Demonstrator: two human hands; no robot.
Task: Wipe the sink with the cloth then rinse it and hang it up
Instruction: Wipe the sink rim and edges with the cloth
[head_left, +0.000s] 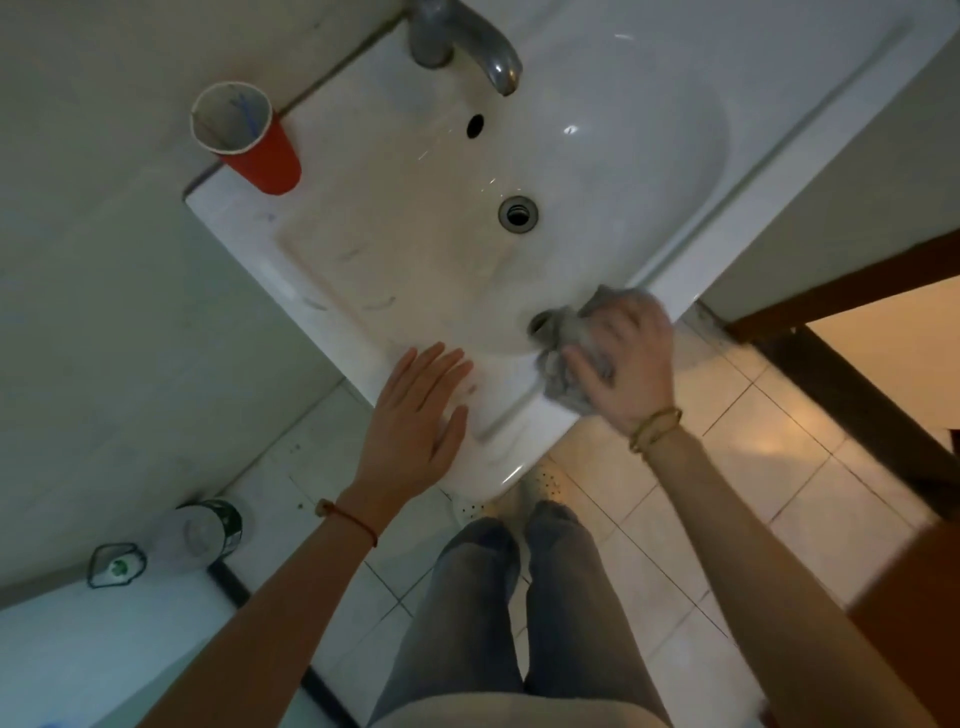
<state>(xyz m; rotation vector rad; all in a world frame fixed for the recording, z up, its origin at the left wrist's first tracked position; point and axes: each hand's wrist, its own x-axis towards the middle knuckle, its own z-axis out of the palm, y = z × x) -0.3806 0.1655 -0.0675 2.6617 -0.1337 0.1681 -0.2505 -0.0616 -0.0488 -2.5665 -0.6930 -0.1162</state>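
Observation:
A white sink (363, 270) fills the upper middle of the head view, with a drain (518, 214) in the basin and a metal tap (462, 41) at the back. A crumpled grey cloth (571, 353) lies on the sink's front rim at the right. My right hand (623, 364) presses down on the cloth with fingers spread over it. Flat on the front rim, left of the cloth, rests my left hand (415, 421) with straight fingers and nothing in it.
A red cup (249, 140) stands on the sink's back left corner. On the tiled floor at lower left sit a lidded container (202, 530) and a small bottle (117, 564). A dark wooden door frame (831, 332) runs along the right.

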